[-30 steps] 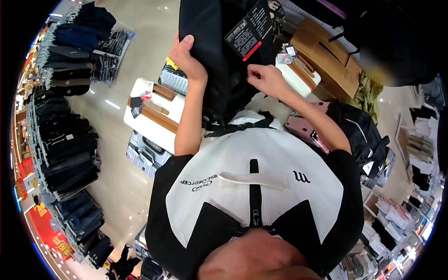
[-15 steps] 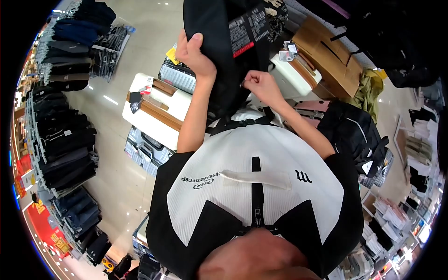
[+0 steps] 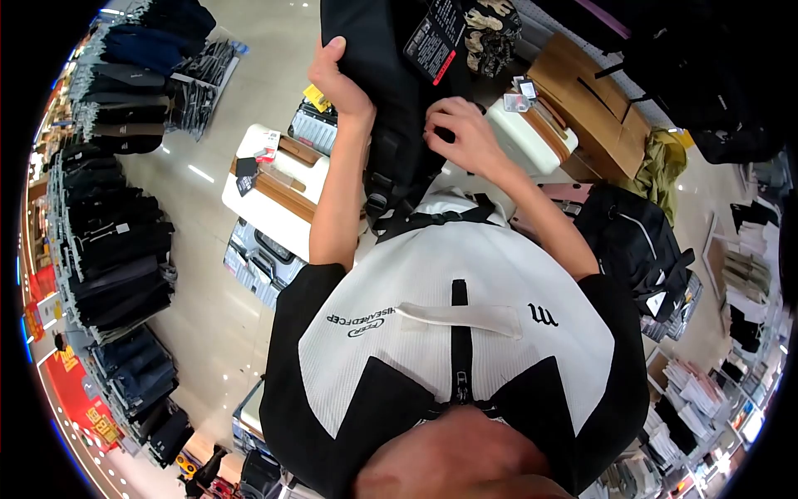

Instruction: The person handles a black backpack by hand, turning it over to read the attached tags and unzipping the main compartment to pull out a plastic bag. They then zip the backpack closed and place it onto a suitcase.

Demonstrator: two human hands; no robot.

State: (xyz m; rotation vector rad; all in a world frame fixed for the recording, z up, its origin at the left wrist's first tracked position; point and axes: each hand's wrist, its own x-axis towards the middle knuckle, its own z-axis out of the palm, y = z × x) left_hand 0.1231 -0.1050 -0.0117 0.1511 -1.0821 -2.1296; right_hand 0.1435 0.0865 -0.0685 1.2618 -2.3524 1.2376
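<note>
- The right hand's [image 3: 467, 137] pinch has loosened — fingers now loosely curled, thumb apart, beside the black backpack [image 3: 384, 71].
- The left hand [image 3: 342, 90] grips the backpack's edge, ahead of the chest — apparently steadying it.

Blk bag [image 3: 386, 71]: matt cloth. Tag [image 3: 433, 48] on it: smooth card. R of bag: wht case [image 3: 520, 140], smooth plastic; box [image 3: 573, 91], matt cardbd. L of bag: v. glossy floor [image 3: 198, 218].

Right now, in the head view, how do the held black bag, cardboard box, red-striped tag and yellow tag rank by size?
Largest to smallest:
held black bag
cardboard box
red-striped tag
yellow tag
</note>
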